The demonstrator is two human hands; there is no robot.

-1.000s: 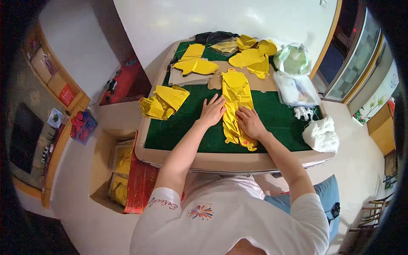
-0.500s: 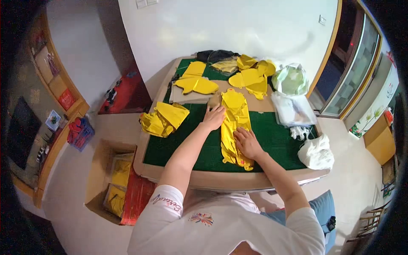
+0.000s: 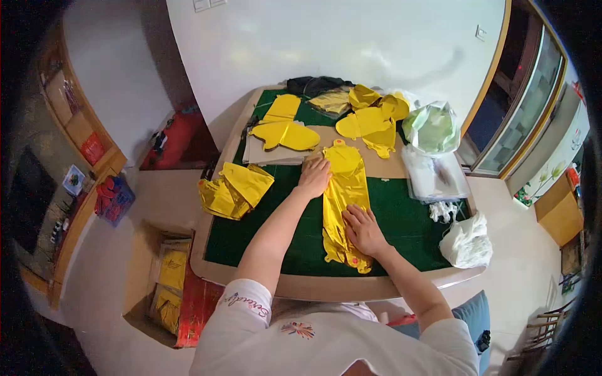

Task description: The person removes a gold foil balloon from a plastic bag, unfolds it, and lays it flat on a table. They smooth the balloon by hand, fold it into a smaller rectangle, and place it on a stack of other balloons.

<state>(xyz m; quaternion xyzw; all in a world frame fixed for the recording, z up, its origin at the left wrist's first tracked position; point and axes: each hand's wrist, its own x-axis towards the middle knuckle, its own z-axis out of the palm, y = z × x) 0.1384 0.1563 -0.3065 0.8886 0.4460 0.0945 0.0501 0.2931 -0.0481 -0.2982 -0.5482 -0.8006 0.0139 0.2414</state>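
Flat, both open hands, left hand and right hand, press crinkly gold foil balloon.

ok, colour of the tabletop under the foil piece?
Dark green tabletop, tan rim; head view.

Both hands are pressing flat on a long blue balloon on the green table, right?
Not quite: the balloon is shiny gold, not blue. The head view shows the left hand and the right hand both pressing flat on it on the green table.
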